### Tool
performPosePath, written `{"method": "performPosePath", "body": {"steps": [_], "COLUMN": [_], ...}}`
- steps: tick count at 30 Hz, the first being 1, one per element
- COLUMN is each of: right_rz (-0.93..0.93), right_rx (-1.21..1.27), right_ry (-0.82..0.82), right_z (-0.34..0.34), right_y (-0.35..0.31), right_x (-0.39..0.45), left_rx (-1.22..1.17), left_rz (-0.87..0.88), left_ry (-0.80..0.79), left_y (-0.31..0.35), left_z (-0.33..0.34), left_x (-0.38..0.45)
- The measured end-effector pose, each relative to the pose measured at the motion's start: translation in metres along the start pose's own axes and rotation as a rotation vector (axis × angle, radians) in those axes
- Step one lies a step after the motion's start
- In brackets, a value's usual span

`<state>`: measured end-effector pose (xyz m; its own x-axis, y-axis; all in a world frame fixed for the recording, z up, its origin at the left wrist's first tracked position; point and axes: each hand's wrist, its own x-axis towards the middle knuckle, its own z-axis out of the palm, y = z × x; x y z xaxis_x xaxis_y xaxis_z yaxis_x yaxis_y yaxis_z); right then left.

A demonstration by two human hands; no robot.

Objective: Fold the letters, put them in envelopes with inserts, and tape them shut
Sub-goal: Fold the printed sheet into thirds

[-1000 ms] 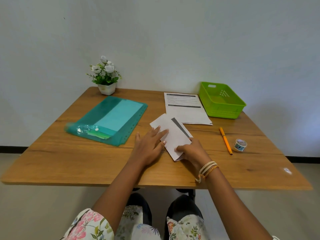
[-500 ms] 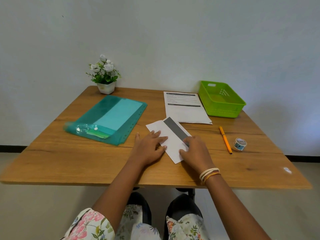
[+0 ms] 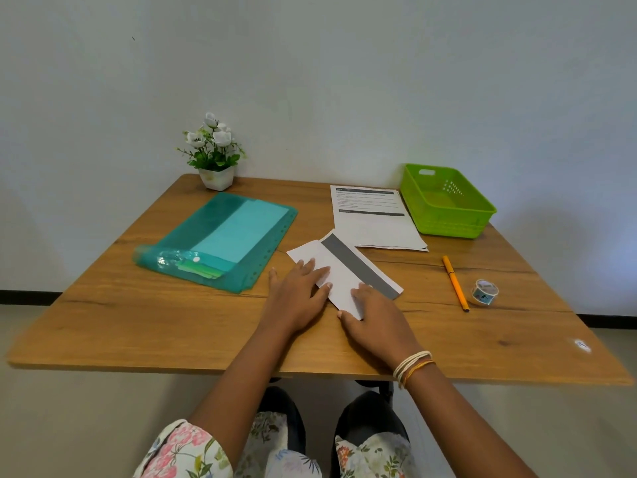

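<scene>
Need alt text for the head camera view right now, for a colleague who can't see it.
Both hands, left hand and right hand, press flat on a folded letter on a wooden table. A teal folder lies left; printed sheets, a green basket, an orange pen and a tape roll lie right.

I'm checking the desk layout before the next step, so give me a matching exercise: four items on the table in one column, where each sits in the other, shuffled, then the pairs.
Things:
1. tape roll
2. green basket
3. folded letter
4. flower pot

Places:
A. under both hands, table middle
B. far left, by the wall
C. right side, just beyond the orange pen
D. far right corner, beside the printed sheets

Pairs: 1-C, 2-D, 3-A, 4-B
</scene>
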<state>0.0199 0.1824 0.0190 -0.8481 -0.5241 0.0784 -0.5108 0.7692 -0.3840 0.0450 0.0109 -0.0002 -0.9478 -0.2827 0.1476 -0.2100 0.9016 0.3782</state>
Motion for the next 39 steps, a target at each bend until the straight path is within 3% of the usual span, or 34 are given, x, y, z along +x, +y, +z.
{"method": "performPosePath", "body": {"steps": [7,13,17,23,32,37,39], "right_rz": [-0.159,0.015,0.211,0.350,0.231,0.135,-0.003], "right_rx": [0.141,0.547,0.585,0.514,0.240,-0.146,-0.127], "right_ry": [0.328,0.517,0.409,0.196,0.042,0.240,0.223], "right_z": [0.006,-0.013,-0.020,-0.017,-0.023,-0.007,0.004], "right_y": [0.000,-0.003,0.012,0.033,0.055,0.038,0.023], "right_x": [-0.005,0.005,0.028,0.044,0.090,0.083,0.070], "left_rx": [-0.131,-0.043,-0.007,-0.003,-0.016,0.065,0.104], "left_rz": [0.027,0.054,0.054,0.050,0.082,0.114,0.114], "left_ry": [0.288,0.332,0.270,0.173,0.115,-0.013,-0.031], "left_y": [-0.001,0.000,-0.001,-0.002,-0.006,-0.006,-0.007], "left_z": [-0.003,-0.004,0.000,0.002,0.004,0.005,0.006], "left_x": [-0.005,-0.007,-0.004,-0.001,-0.001,0.002,0.004]}}
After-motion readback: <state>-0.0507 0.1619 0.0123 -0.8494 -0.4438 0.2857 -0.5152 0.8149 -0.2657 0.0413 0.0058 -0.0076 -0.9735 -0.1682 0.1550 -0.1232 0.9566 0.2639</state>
